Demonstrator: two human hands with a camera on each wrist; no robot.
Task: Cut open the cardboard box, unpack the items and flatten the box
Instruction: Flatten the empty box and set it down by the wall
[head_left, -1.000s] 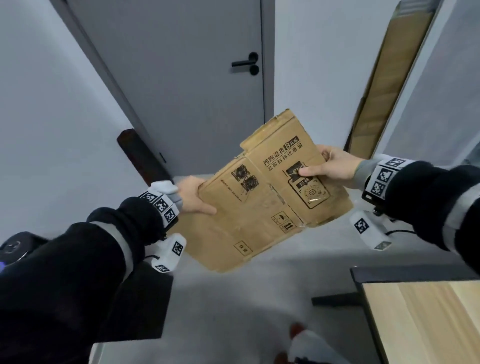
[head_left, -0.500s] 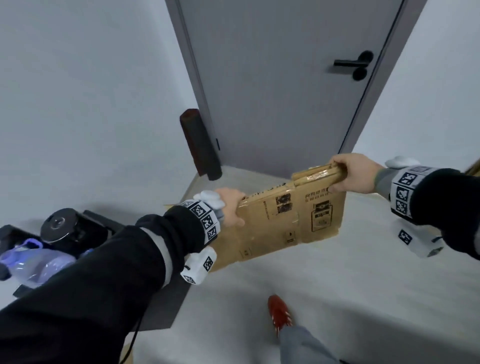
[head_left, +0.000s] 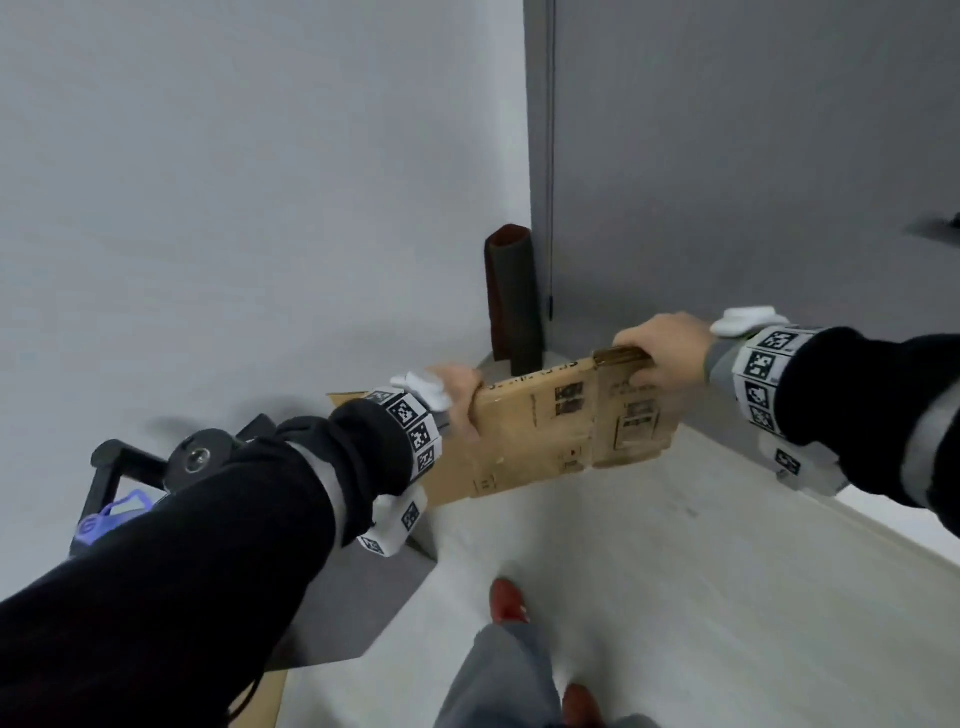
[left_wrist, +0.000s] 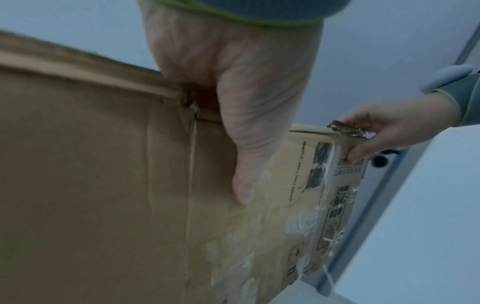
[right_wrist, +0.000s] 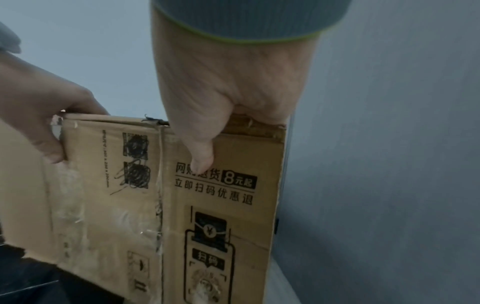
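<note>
The flattened brown cardboard box (head_left: 540, 431) hangs upright between my two hands, above the pale floor near the grey door. My left hand (head_left: 460, 402) grips its upper left edge, thumb pressed on the printed face; the left wrist view shows that thumb on the cardboard box (left_wrist: 103, 185). My right hand (head_left: 660, 353) grips the top right corner, where folded flaps stack up. In the right wrist view its thumb lies over black printed text on the cardboard box (right_wrist: 221, 205), and scraps of clear tape cling to the panels.
A dark rolled mat (head_left: 511, 301) leans in the corner behind the box, beside the grey door (head_left: 727, 182). At lower left a black stand (head_left: 192, 457) and a purple-blue bottle (head_left: 111, 517) sit on a dark surface. My red shoes (head_left: 506, 603) are on the pale floor (head_left: 675, 571).
The view has swung left toward the corner. Both hands have carried the flattened box down and turned it from a tilted sheet to hanging upright near the floor.
</note>
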